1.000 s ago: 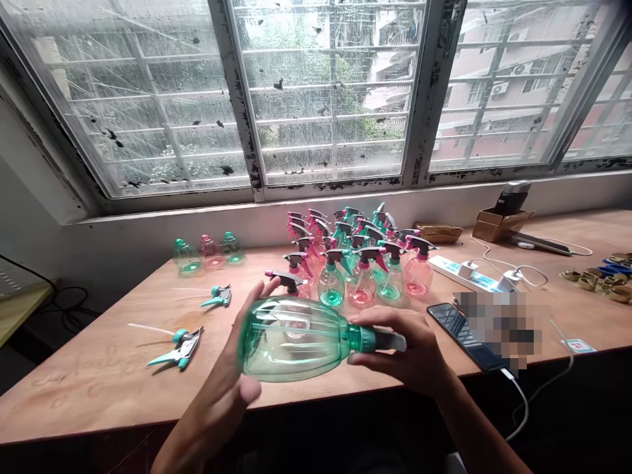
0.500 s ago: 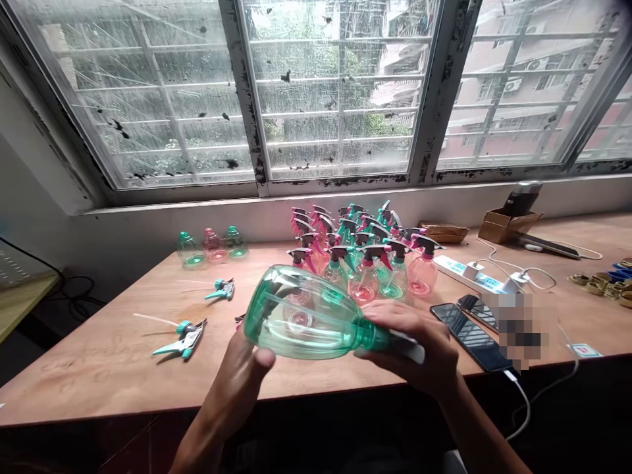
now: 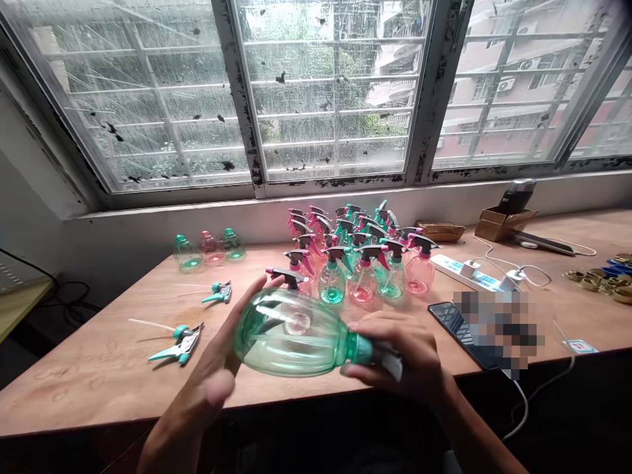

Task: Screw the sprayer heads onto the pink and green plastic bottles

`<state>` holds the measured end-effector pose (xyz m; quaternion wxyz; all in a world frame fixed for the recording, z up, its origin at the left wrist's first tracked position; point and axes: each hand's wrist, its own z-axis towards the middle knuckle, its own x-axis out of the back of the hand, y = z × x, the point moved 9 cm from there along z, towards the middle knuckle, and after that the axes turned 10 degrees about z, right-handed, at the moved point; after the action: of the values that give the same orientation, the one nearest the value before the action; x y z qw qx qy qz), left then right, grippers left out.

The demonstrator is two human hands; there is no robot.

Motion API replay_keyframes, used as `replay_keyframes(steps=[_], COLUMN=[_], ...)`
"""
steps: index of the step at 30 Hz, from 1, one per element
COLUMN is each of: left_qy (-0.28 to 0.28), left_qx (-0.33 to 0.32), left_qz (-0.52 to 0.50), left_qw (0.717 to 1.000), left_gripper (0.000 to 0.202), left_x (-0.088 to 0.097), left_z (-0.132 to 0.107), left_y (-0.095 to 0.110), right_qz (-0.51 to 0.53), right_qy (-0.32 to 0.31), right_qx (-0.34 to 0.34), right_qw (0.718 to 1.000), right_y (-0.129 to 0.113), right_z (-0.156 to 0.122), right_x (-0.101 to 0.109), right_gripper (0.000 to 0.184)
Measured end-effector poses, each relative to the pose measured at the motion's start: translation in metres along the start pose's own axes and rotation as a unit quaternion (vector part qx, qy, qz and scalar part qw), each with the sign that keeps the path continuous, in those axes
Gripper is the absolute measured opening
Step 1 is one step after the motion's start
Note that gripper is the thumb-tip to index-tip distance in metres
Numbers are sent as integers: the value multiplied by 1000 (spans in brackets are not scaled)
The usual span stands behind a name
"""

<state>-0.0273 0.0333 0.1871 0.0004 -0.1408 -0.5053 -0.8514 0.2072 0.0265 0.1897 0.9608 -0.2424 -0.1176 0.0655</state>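
Observation:
A clear green spray bottle (image 3: 296,339) lies sideways in the air above the table's front edge, its base to the left. My right hand (image 3: 405,349) is wrapped round its neck and dark spray head, which the fingers partly hide. At the base, my left hand (image 3: 217,362) has its thumb apart from the bottle and its fingers stretched out; whether the palm touches the base I cannot tell. Two loose trigger sprayers, one nearer (image 3: 182,343) and one farther (image 3: 218,292), lie on the table to the left. Just behind the held bottle stands a pink-and-black spray head (image 3: 289,276).
Several green and pink spray bottles (image 3: 363,283) stand grouped in the middle of the table (image 3: 89,375). Three headless bottles (image 3: 212,249) stand back left. On the right are a power strip (image 3: 469,273), a phone (image 3: 457,329), cables and a cardboard box (image 3: 503,224).
The bottle has moved slightly left and down with my right hand. My left hand's thumb has come away from the base and its fingers have straightened. The view has shifted a little.

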Motion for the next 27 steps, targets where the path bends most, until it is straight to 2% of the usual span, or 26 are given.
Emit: replay_keyframes(steps=[1, 3, 6, 8, 10, 12, 15, 18, 20, 22, 23, 24, 27], left_qy=[41, 127, 258, 312, 333, 333, 321, 304, 248, 198, 200, 230, 310], left_qx=[25, 83, 81, 36, -26, -90, -155, -150, -127, -93, -69, -44, 20], left_qz=[-41, -74, -53, -3, 49, 77, 84, 84, 137, 231, 252, 243, 191], left_qw=[998, 986, 961, 949, 941, 936, 931, 937, 951, 948, 944, 941, 931], left_gripper=[93, 72, 57, 48, 38, 29, 27, 24, 24, 24, 28, 31, 35], left_x=[1, 0, 5, 9, 11, 9, 0, -10, -20, -20, -11, 7, 67], left_z=[2, 3, -5, -12, -18, -23, -25, -18, -5, 9, 15, 18, 28], left_y=[0, -1, 8, 19, 31, 42, 51, 41, 27, 9, -2, -13, -50], right_qz=[-20, -21, 53, 182, 311, 384, 402, 334, 236, 108, 43, -21, -168], right_qy=[-30, -49, 16, 36, 35, 26, -2, -10, 24, 65, 70, 65, -61], right_qx=[36, 37, -94, -203, -274, -305, -317, -337, -348, -334, -318, -306, -314], right_qw=[999, 998, 994, 961, 909, 871, 859, 880, 907, 934, 944, 950, 932], right_y=[-5, 0, 33, 56, 68, 70, 64, 61, 62, 62, 60, 60, 76], right_z=[-3, -6, -8, -11, -14, -13, -10, -11, -12, -11, -8, -5, 4], right_x=[-9, -21, -25, -36, -51, -60, -56, -31, 2, 39, 53, 64, 63], right_gripper=[45, 43, 30, 30, 35, 38, 38, 37, 36, 34, 36, 37, 41])
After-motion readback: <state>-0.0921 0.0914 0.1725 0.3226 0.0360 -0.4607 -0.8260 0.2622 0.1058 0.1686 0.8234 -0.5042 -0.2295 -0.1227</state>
